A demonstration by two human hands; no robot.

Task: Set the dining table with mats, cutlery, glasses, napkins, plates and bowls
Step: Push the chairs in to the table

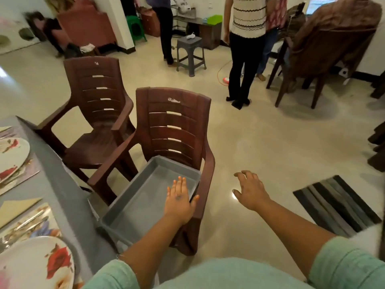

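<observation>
Two flowered plates [12,157] [37,265] on the table [62,195] — two brown plastic chairs [98,113] [177,138], one grey tray [143,197] — two hands [179,202] [251,190].

One head-worn wide-angle view, looking forward and down.

We look from head height past our own outstretched left hand [179,202] and right hand [251,191], both close below the lens. The grey counter [60,184] edges in at the left, a brown slatted plastic armchair [177,130] stands near ahead, and the cream tiled floor [270,142] stretches away beyond it.
</observation>
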